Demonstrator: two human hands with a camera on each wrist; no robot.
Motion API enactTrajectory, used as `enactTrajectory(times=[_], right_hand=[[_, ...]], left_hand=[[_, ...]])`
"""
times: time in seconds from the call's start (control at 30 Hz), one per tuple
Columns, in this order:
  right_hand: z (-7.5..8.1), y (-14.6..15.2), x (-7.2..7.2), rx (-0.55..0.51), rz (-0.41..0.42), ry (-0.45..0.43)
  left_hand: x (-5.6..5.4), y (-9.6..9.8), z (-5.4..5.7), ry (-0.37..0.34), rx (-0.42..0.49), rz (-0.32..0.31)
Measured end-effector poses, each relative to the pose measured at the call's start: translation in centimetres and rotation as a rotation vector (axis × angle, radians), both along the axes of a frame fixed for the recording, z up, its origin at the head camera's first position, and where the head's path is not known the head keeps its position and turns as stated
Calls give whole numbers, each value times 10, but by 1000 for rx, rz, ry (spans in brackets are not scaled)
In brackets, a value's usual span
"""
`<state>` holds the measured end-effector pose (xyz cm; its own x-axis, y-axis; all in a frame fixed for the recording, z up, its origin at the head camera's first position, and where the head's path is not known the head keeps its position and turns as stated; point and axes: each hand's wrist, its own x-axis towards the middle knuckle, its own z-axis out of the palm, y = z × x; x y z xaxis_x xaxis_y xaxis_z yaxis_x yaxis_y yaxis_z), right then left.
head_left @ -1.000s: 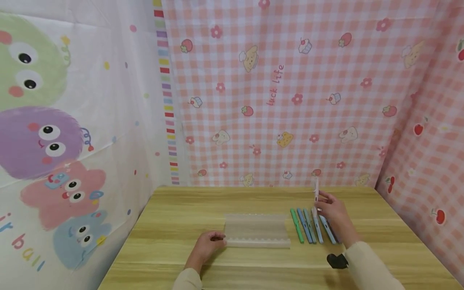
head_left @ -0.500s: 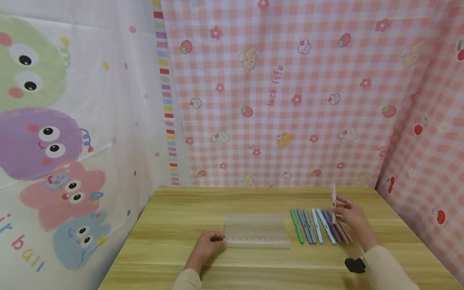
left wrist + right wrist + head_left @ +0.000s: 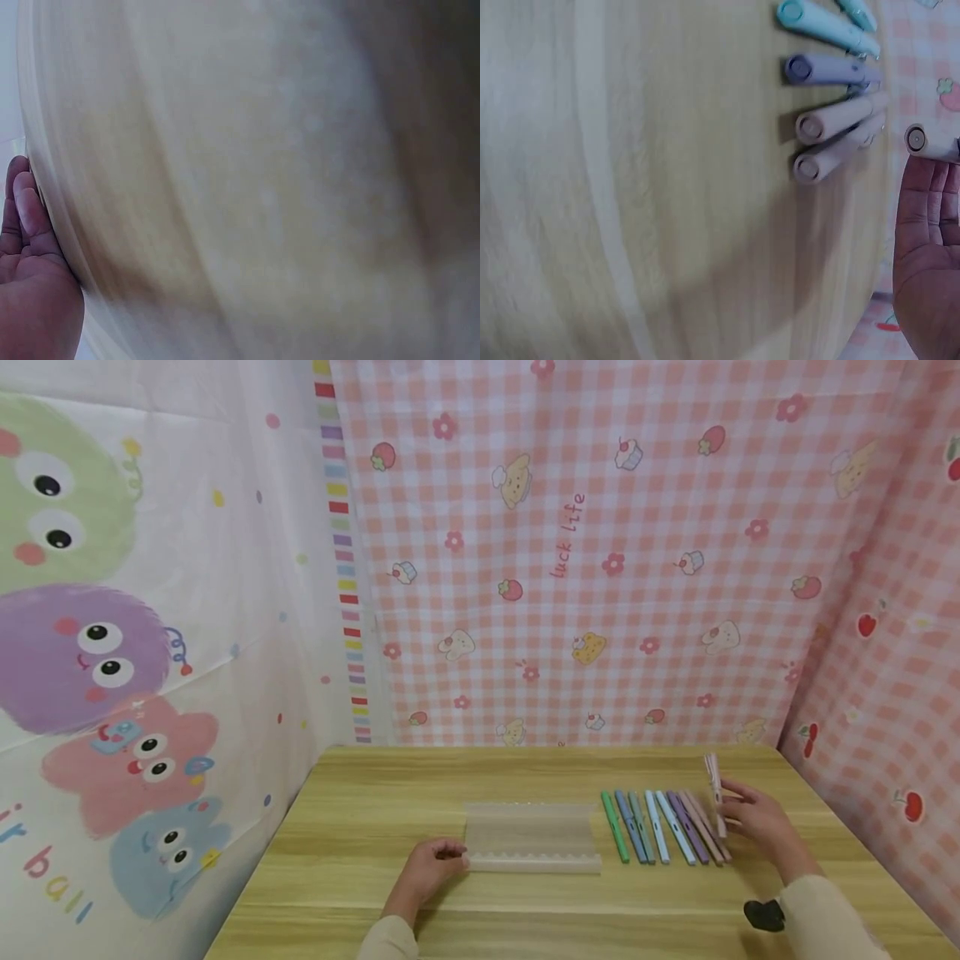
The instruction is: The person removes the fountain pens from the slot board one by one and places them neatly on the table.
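My right hand pinches a pale pink pen by its side, between thumb and fingers, standing nearly upright at the right end of a row of pens. In the right wrist view the round end of the held pen shows above the palm. Two dusty-pink pens lie closest to it, beside a purple pen. My left hand holds the left end of a clear plastic pen tray with a scalloped front bar; the left wrist view shows mostly blurred tabletop.
Left along the row lie light blue pens, grey-green and blue ones, then a green pen near the tray's right end. A black object is by the right wrist. The wooden table meets a checked curtain behind.
My right hand has moved to the right with the pale pink pen, from over the row to its right end, uncovering the purple and dusty-pink pens. The left hand and tray stay put.
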<state>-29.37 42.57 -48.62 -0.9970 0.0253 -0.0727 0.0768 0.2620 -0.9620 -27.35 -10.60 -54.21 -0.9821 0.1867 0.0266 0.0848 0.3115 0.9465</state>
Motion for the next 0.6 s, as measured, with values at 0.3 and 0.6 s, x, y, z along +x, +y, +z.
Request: enactTrajectory(times=[0.3,0.6], right_hand=[[-12,15,-1,6,12,-41],[-27,22,-6,19,44,-84]], left_hand=[[0,0,-1,9,-21,-10],[2,0,3,18,-16,-4]])
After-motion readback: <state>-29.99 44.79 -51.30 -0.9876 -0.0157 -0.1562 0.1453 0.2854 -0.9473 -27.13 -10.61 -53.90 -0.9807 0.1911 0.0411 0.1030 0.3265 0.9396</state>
